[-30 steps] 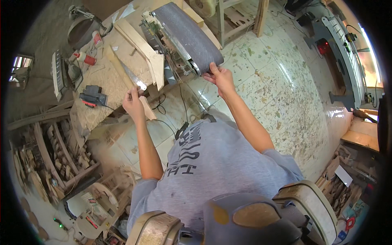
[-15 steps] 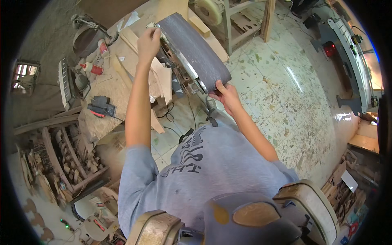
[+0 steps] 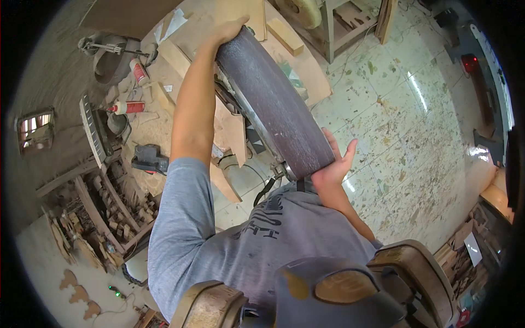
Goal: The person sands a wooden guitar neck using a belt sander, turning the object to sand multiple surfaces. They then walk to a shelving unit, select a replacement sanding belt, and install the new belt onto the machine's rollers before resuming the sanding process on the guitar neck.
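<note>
A dark brown sanding belt (image 3: 276, 106) runs slantwise over a long belt sander, its metal bed edge (image 3: 246, 106) showing along the left side. At the far end my left hand (image 3: 232, 31) lies over the belt's upper left corner, fingers stretched to the right and partly hidden. My right hand (image 3: 334, 164) is at the near right corner, heel of the palm against the belt's end. Its fingers and thumb are spread and point away from me. Below the near end, a metal roller mount (image 3: 283, 171) sticks out.
Left of the sander, a cluttered table holds two red-and-white bottles (image 3: 131, 107), a black power tool (image 3: 149, 159) and wood offcuts (image 3: 234, 134). A wooden block (image 3: 285, 37) lies beyond the belt. Scrap wood fills a rack (image 3: 112, 210) at lower left. Debris speckles the tiled floor (image 3: 399, 153).
My left hand has gone from pinching at the belt's far left edge to lying over its end. My right hand has released its pinch and spread. The view has shifted closer over the belt.
</note>
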Available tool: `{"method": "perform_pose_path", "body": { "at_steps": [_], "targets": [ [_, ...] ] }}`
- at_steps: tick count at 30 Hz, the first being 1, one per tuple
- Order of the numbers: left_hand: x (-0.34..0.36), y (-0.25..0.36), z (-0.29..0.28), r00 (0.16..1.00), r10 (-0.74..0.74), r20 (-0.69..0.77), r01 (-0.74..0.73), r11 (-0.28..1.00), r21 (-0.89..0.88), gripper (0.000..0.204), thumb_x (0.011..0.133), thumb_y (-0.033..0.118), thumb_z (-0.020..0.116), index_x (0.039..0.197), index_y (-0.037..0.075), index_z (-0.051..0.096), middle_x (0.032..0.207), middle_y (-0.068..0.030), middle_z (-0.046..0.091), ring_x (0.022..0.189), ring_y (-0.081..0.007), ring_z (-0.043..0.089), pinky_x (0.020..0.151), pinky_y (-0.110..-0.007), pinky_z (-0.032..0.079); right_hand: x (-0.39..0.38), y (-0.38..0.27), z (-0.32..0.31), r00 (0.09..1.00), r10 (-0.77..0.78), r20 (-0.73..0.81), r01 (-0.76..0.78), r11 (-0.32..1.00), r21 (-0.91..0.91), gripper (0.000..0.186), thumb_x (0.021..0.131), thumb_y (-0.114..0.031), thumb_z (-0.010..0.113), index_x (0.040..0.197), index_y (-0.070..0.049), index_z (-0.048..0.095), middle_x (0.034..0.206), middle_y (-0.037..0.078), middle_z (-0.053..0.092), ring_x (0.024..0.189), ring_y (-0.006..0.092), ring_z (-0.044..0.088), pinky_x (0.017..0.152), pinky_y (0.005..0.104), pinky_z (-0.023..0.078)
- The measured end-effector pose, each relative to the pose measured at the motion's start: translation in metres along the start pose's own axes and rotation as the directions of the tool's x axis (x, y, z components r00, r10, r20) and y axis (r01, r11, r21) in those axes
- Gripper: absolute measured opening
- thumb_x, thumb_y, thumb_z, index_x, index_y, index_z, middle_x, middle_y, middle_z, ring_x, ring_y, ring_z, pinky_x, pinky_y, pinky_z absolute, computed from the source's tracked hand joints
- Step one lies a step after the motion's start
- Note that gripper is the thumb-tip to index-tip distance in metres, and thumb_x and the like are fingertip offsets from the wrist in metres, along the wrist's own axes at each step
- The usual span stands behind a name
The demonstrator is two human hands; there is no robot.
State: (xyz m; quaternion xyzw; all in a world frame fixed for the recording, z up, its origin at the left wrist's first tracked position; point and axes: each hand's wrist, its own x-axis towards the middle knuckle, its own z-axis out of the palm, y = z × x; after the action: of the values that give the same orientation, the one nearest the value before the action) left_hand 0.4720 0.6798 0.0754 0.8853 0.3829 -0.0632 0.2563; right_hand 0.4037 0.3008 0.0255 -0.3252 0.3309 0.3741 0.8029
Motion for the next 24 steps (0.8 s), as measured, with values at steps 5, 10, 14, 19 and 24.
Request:
{"method": "perform_pose_path", "body": {
  "at_steps": [5, 10, 14, 19, 24],
  "targets": [
    [0.052, -0.053, 0.036, 0.99, -0.001, 0.139, 0.031, 0.976, -0.217, 0.08, 0.096, 0.063, 0.036, 0.133, -0.004, 0.058, 0.144, -0.0271, 0.049, 0.136, -0.0387, 0.046, 0.115, -0.042, 0.03, 0.011, 0.006, -0.009, 0.998, 0.046, -0.035, -0.044, 0.997, 0.057, 0.088, 0.091, -0.077, 0.037, 0.128, 0.0, 0.058, 0.128, 0.023, 0.06, 0.119, 0.0355, 0.057, 0.105, 0.0501, 0.043],
    [0.067, -0.066, 0.049, 0.999, -0.003, 0.04, 0.008, 0.991, -0.135, 0.079, 0.094, 0.061, 0.038, 0.132, -0.006, 0.058, 0.14, -0.03, 0.052, 0.133, -0.041, 0.049, 0.113, -0.043, 0.033, 0.005, 0.003, 0.007, 0.994, 0.072, -0.088, -0.069, 0.997, 0.028, 0.082, 0.093, -0.072, 0.039, 0.127, 0.0, 0.058, 0.128, 0.022, 0.06, 0.118, 0.0343, 0.058, 0.103, 0.0497, 0.046],
    [0.053, -0.044, 0.038, 0.989, -0.133, 0.063, 0.134, 0.991, -0.006, 0.077, 0.092, 0.058, 0.038, 0.131, -0.005, 0.059, 0.137, -0.0308, 0.053, 0.131, -0.043, 0.05, 0.112, -0.044, 0.035, 0.005, 0.004, 0.014, 0.991, 0.06, -0.123, -0.052, 0.996, 0.071, 0.076, 0.095, -0.063, 0.045, 0.128, 0.004, 0.056, 0.128, 0.023, 0.059, 0.119, 0.0342, 0.058, 0.103, 0.0485, 0.046],
    [0.042, -0.043, 0.035, 0.983, -0.178, 0.05, 0.178, 0.984, -0.001, 0.075, 0.091, 0.057, 0.039, 0.129, -0.004, 0.061, 0.135, -0.0307, 0.055, 0.129, -0.0438, 0.052, 0.11, -0.046, 0.037, 0.007, 0.007, 0.012, 0.985, 0.036, -0.167, -0.024, 0.997, 0.075, 0.067, 0.098, -0.053, 0.045, 0.124, 0.007, 0.058, 0.126, 0.023, 0.061, 0.117, 0.0343, 0.058, 0.104, 0.0474, 0.045],
    [0.031, -0.036, 0.031, 0.989, -0.143, -0.043, 0.145, 0.988, 0.046, 0.076, 0.093, 0.058, 0.036, 0.126, -0.006, 0.063, 0.131, -0.0323, 0.057, 0.125, -0.0442, 0.054, 0.108, -0.046, 0.038, 0.006, 0.014, 0.001, 0.986, -0.05, -0.156, 0.046, 0.999, -0.025, 0.057, 0.101, -0.043, 0.042, 0.12, 0.008, 0.06, 0.123, 0.022, 0.063, 0.115, 0.0326, 0.059, 0.104, 0.0462, 0.045]
  ]
}}
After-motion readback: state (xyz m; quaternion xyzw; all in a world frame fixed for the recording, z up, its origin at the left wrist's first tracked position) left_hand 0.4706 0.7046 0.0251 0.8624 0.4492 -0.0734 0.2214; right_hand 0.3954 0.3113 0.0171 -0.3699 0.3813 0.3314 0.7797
